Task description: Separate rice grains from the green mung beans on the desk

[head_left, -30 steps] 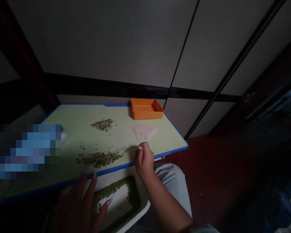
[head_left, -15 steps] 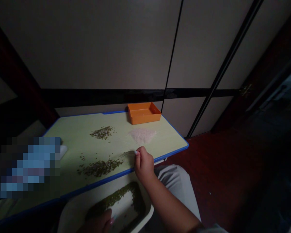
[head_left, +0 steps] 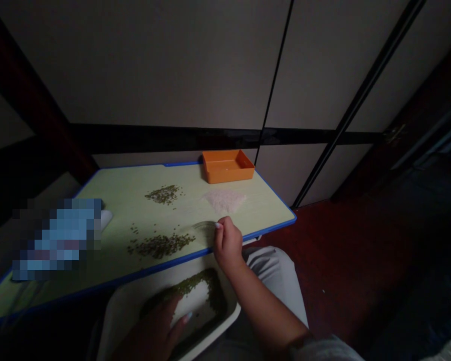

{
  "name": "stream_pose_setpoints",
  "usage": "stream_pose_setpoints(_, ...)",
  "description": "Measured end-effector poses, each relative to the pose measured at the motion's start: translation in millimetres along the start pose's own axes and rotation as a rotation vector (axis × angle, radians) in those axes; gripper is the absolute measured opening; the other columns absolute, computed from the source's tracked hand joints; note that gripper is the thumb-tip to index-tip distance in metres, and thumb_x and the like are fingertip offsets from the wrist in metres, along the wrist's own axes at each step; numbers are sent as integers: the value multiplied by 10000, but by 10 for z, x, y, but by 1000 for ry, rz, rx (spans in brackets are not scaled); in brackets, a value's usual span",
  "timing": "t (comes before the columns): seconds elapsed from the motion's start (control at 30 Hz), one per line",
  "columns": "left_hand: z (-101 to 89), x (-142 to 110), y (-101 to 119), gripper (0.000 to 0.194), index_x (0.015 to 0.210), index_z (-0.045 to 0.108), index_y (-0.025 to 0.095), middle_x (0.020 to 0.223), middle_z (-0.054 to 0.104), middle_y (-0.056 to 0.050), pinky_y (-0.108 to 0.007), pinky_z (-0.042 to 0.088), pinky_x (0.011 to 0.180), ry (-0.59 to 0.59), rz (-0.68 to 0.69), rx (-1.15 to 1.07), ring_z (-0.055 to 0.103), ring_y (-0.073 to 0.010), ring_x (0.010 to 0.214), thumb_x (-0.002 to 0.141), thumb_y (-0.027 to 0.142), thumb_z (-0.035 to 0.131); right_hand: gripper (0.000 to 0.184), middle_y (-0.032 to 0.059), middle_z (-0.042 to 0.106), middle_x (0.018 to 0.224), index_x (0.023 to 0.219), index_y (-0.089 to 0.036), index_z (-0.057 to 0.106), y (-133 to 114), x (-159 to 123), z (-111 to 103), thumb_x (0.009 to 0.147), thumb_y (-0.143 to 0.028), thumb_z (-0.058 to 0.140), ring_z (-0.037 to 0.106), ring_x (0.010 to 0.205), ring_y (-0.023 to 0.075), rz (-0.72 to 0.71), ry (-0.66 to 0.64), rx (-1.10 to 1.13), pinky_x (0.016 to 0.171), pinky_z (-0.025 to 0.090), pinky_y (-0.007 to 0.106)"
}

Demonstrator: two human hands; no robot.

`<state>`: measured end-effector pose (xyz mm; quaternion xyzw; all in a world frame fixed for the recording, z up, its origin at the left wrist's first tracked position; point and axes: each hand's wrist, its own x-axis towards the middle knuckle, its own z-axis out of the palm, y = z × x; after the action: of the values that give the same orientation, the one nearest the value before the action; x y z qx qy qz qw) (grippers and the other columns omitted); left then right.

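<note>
Over the table, a thin curved item was clamped by the right hand; at the tray, the left hand was held with fingers apart.

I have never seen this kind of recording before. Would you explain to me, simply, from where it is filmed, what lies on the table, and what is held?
There is no machine here: a person works with bare hands, filmed by a camera on their head, looking forward and down. On the table lie two piles of greenish grains, a pale pile, an orange box and a pixelated blue thing. The right hand grips a thin, clear piece; exactly what it is, I cannot tell. The left hand is over a white tray with green grains inside, thumb and finger apart.
</note>
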<state>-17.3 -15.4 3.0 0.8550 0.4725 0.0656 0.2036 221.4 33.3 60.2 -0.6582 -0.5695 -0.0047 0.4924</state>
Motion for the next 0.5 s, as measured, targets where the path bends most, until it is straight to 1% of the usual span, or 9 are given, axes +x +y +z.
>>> stream_pose_setpoints(0.07,4,1,-19,505,1337,681,251,1416,721,-88,-405,541,1118,-11,-3,-19,685,-244,1304,952,458,430,338,8,571,662,844,-241,547,-5,3,-11,1029,-354,288,569,628,193,12,-17,-11,608,359,274)
stream_pose_setpoints(0.2,2,-2,-1,500,1324,694,230,1388,737,-97,-419,550,1114,-93,-32,-37,686,-251,1304,924,455,494,321,14,586,682,854,-237,561,-17,7,-35,1030,-317,305,577,655,199,53,-67,-56,619,358,274)
stream_pose_setpoints(0.23,-11,1,20,500,1304,706,220,1360,751,-109,-424,567,1090,-110,-45,-38,705,-262,1275,918,459,498,313,16,591,691,860,-235,566,-23,10,-46,1030,-307,314,579,662,200,58,-86,-65,624,360,274)
stream_pose_setpoints(0.33,-76,17,105,524,1305,701,204,1369,745,-126,-435,539,1119,-143,-66,-49,695,-270,1289,923,480,472,295,15,595,713,869,-233,569,-45,28,-89,1034,-282,329,584,680,198,74,-124,-73,644,370,271)
stream_pose_setpoints(0.43,-136,31,172,567,1326,682,180,1374,740,-139,-441,534,1116,-176,-74,-64,699,-276,1281,926,501,441,317,4,583,707,860,-242,548,-63,51,-127,1054,-280,300,578,673,191,139,-111,-26,638,371,265)
stream_pose_setpoints(0.5,-154,32,196,561,1312,687,176,1359,748,-145,-440,537,1105,-180,-77,-63,705,-279,1269,928,490,426,346,-6,562,679,836,-250,520,-70,59,-137,1069,-295,269,571,651,185,183,-81,33,629,375,262)
